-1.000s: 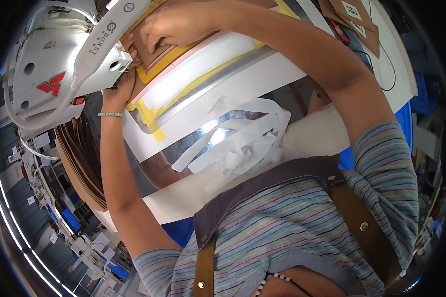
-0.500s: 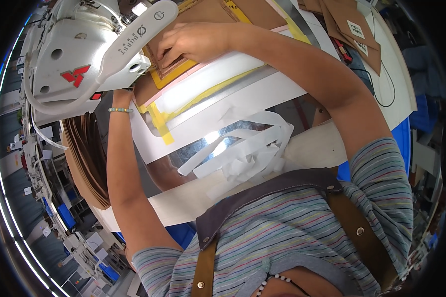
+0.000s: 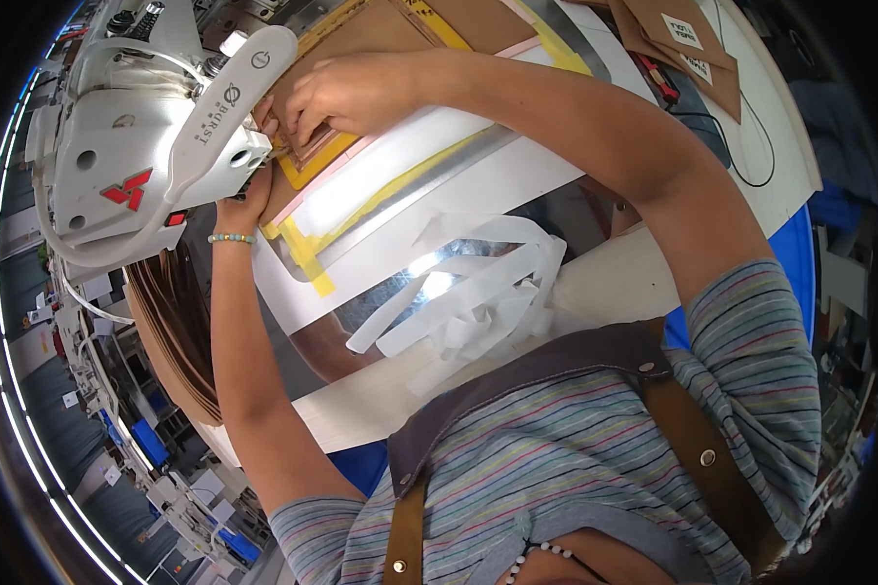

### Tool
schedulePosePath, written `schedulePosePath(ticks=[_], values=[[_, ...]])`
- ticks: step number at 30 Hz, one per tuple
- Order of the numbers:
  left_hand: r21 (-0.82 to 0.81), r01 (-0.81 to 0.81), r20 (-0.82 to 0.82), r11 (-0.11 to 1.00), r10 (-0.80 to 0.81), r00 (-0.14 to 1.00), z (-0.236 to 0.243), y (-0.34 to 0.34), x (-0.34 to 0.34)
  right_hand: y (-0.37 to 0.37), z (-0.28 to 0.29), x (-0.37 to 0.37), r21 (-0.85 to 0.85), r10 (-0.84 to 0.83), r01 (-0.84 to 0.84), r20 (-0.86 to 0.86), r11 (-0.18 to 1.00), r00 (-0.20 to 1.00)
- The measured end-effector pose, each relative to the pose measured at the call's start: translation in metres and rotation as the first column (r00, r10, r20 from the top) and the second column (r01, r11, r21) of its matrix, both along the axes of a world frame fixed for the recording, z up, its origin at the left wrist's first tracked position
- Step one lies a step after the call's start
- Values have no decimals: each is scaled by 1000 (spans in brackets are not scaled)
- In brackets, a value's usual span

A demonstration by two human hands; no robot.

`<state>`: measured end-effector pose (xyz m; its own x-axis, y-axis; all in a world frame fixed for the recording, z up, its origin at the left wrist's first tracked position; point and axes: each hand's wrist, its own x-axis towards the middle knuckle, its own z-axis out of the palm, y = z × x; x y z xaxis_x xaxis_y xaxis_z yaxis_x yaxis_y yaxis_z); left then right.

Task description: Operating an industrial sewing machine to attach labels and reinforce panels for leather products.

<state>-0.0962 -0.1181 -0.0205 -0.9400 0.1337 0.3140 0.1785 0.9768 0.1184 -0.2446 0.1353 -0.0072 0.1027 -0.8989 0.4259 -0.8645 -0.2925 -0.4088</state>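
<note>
My right hand [image 3: 356, 95] rests palm down on a yellow-edged frame [image 3: 320, 168], fingers bent and slightly apart, tips at its near left part. Inside the frame lies brown sheet material [image 3: 380, 37]. My left hand [image 3: 252, 200], with a beaded bracelet at the wrist, reaches up beside the frame's left end. The white sewing machine head [image 3: 98, 136] covers most of it; only a few fingertips show past the machine, close to the right hand's fingers. A white lamp arm [image 3: 229, 97] slants over the machine. Below the frame is a white sheet [image 3: 361, 261] with yellow tape [image 3: 307, 255].
Loose white strips [image 3: 478, 278] lie tangled on a shiny metal plate near my body. A stack of brown sheets [image 3: 178, 331] stands at the left. At the upper right are labelled brown pieces [image 3: 722, 83], a red-and-black tool [image 3: 659, 82] and a black cable [image 3: 773, 146].
My right hand has shifted slightly left along the frame, its fingers nearer the machine. Fingertips of my left hand now show beside the machine head. The whole view has also shifted a little.
</note>
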Motion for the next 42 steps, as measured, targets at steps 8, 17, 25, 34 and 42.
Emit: schedulePosePath(ticks=[8, 17, 25, 34, 42], values=[[8, -8, -9, 1000, 8, 1000, 7, -1, -2, -2, -2, -1, -15, 0, 0, -20, 1000, 1000], [24, -30, -20, 999, 31, 999, 6, -17, -16, -3, -2, -2, -17, -12, 10, -85, 1000, 996], [9, -81, 19, 997, 81, 997, -2, -28, -28, -8, -11, -6, -47, -49, 43, -146, 998, 988], [-5, -113, 69, 994, 113, 991, -15, -37, -25, -13, -13, -3, -8, -85, 85, -148, 996, 985], [-31, -140, 132, 990, 143, 981, -31, -43, -21, -3, 5, 0, 44, -109, 115, -117, 992, 987]])
